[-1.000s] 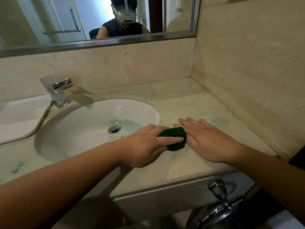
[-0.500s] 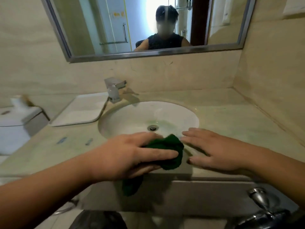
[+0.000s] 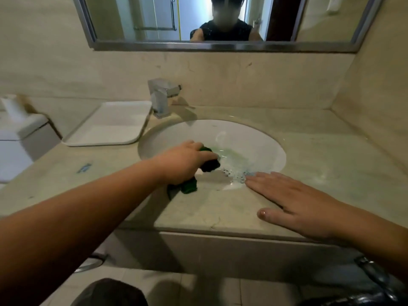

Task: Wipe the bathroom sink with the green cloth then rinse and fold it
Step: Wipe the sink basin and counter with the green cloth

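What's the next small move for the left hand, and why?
Probably sweep the green cloth rightward across the sink bowl: the left hand grips it at the near-left rim, and greenish foam lies just right of it.

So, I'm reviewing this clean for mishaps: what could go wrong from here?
Green-tinted water sits in the sink beside the cloth that the left hand grips, so dye may stain the white surface. The right hand lies flat on the counter beside suds and might slip.
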Action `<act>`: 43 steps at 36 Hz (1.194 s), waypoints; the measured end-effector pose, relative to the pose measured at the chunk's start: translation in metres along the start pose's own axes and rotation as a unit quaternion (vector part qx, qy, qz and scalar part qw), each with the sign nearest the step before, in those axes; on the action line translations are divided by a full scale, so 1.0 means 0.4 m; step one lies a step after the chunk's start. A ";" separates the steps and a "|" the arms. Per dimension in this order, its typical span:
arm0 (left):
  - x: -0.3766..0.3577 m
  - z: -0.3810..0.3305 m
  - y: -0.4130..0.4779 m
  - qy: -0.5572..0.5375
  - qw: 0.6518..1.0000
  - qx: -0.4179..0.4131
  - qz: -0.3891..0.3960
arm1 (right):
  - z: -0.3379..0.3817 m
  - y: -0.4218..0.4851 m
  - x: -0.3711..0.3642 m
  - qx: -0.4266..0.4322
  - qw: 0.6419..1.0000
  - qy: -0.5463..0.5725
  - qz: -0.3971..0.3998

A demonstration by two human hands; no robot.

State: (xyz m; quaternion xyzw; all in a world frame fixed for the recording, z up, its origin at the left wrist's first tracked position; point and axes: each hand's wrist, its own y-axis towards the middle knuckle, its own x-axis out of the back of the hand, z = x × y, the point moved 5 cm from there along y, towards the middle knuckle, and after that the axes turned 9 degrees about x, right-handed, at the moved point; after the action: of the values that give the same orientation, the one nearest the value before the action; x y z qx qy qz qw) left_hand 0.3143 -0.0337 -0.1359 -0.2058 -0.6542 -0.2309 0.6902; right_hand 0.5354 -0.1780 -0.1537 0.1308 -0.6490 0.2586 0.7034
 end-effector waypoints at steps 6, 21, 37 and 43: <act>0.104 -0.058 -0.193 -0.104 0.974 -0.143 -0.139 | -0.003 0.001 -0.001 -0.001 1.000 -0.012 -0.019; -0.019 0.016 -0.057 -0.079 0.996 -0.032 -0.037 | -0.001 0.009 -0.005 -0.001 0.999 -0.033 -0.013; -0.018 0.011 -0.071 -0.093 0.995 -0.018 0.000 | -0.002 0.008 -0.001 0.009 0.999 -0.023 -0.038; 0.005 -0.135 -0.231 -0.139 0.959 -0.248 -0.010 | 0.011 0.015 0.015 0.008 0.996 0.026 -0.080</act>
State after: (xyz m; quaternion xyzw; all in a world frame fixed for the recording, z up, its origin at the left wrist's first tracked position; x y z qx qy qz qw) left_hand 0.3039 -0.1402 -0.1389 -0.3936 -0.6679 -0.3618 0.5178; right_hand 0.5287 -0.1742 -0.1480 0.1811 -0.6157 0.2106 0.7374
